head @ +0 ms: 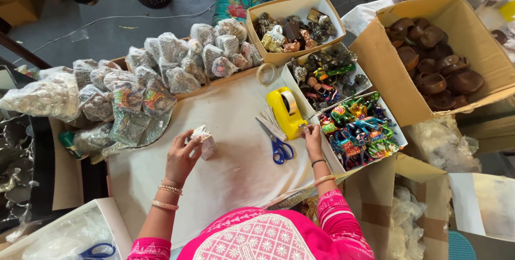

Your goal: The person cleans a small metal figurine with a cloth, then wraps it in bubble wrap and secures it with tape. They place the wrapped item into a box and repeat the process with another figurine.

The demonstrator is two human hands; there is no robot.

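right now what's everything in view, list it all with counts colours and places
wrapped item: one, whitish, in the left hand on the table
tape dispenser: one, yellow, table centre right
scissors: one, blue handles, by the dispenser
second scissors: one, blue, bottom left box
tape roll: one, clear, above the dispenser
wrapped bundles: many, clear wrap, table's far left
metal figures box: one, white, top centre
painted figures box: one, multicolour, right of the table
wooden bowls carton: one, brown, far right
table: one, white cover
left hand: holds the wrapped item
right hand: at the dispenser's base
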